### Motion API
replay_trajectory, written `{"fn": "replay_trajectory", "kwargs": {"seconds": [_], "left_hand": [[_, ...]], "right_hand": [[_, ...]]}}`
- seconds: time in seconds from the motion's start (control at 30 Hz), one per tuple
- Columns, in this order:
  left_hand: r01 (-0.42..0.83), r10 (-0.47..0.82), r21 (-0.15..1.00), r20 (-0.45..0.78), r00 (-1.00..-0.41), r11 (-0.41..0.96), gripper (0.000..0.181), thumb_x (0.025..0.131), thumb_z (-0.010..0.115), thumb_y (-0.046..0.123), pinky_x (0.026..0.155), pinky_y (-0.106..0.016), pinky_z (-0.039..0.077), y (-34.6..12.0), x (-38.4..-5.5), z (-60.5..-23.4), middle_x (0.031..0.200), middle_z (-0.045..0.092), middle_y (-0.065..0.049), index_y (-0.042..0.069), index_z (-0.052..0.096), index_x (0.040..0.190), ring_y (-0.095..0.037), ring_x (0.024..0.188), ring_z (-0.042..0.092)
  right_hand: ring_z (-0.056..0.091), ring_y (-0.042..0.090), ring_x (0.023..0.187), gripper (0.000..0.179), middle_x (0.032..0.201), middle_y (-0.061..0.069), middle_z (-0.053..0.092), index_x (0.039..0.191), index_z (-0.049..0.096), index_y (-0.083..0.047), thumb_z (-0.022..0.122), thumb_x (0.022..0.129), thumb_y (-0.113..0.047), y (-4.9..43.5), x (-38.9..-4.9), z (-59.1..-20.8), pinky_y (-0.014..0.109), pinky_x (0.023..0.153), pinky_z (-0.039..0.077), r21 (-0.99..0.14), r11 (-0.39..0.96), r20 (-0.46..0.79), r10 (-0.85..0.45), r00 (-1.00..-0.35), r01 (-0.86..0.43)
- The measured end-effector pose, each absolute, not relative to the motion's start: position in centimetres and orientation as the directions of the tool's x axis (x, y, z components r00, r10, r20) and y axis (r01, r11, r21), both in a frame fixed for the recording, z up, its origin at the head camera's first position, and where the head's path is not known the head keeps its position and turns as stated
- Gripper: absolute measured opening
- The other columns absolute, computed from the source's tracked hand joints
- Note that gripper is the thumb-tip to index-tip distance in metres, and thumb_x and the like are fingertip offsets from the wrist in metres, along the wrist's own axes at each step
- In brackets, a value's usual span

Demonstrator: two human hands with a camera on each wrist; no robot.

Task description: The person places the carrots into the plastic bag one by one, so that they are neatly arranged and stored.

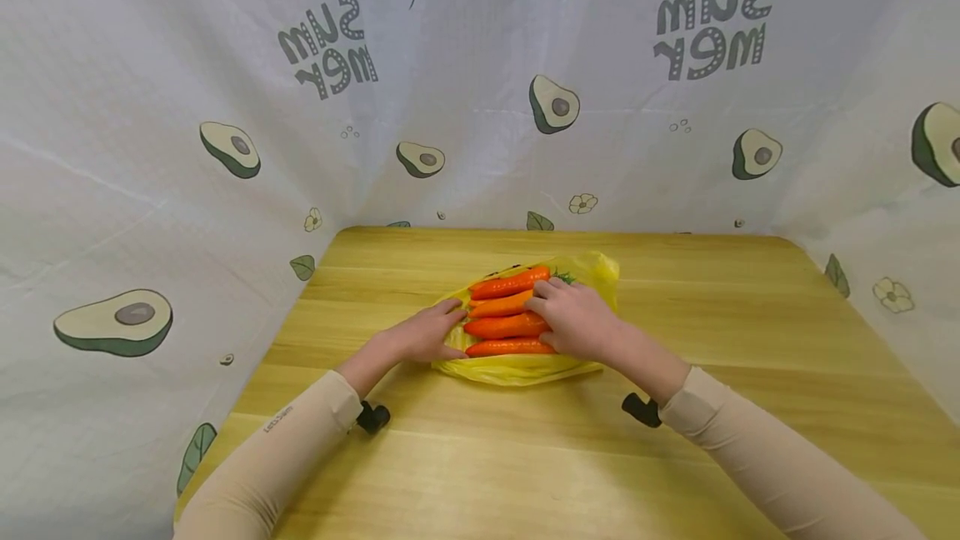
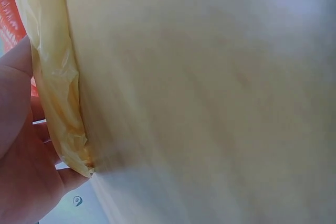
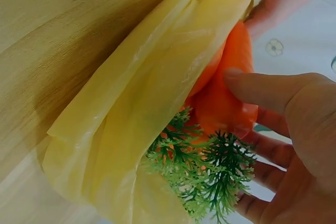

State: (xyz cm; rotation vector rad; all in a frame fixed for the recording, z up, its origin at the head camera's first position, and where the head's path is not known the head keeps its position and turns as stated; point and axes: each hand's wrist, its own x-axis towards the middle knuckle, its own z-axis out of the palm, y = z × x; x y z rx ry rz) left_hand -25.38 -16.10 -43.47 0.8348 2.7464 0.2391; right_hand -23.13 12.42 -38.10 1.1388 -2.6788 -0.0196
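Observation:
Several orange carrots (image 1: 504, 327) with green leafy tops (image 3: 202, 166) lie side by side on a yellow plastic bag (image 1: 517, 371). At their tapered left ends my left hand (image 1: 426, 333) rests against the bag and carrot tips, fingers spread. In the left wrist view, a fold of the bag partly hides its fingers. My right hand (image 1: 577, 319) holds carrots at their leafy ends, thumb on one carrot (image 3: 226, 95) and fingers reaching over to the far side. The right wrist view shows the bag's loose edge beside the greens.
Beneath everything is a light wood table (image 1: 480, 457). A white curtain (image 1: 480, 48) printed with avocados and lettering hangs round its back and sides. Black wrist mounts (image 1: 372, 417) show under both forearms.

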Motion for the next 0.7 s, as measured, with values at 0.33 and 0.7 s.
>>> {"fn": "replay_trajectory", "kwargs": {"seconds": [0.33, 0.7], "left_hand": [[0.498, 0.576, 0.316, -0.239, -0.782, 0.808, 0.092, 0.091, 0.066, 0.057, 0.122, -0.047, 0.028, -16.6, -25.7, -43.4, 0.166, 0.021, -0.019, 0.003, 0.033, 0.157, -0.036, 0.151, 0.027], [0.429, 0.542, 0.405, -0.224, -0.81, 0.808, 0.087, 0.091, 0.068, 0.056, 0.121, -0.05, 0.029, -17.6, -24.9, -42.0, 0.167, 0.021, -0.014, 0.011, 0.034, 0.158, -0.035, 0.151, 0.029]], "right_hand": [[0.061, 0.029, 0.103, 0.038, 0.114, 0.009, 0.066, 0.115, 0.072, -0.011, 0.085, 0.08, -0.021, 13.6, -22.7, -37.8, 0.044, 0.083, 0.056, 0.032, 0.704, 0.255, -0.692, -0.675, -0.709], [0.056, 0.032, 0.11, 0.037, 0.12, 0.014, 0.065, 0.117, 0.072, -0.008, 0.082, 0.085, -0.023, 17.1, -22.1, -34.8, 0.052, 0.089, 0.052, -0.05, 0.746, 0.443, -0.579, -0.685, -0.664]]}}
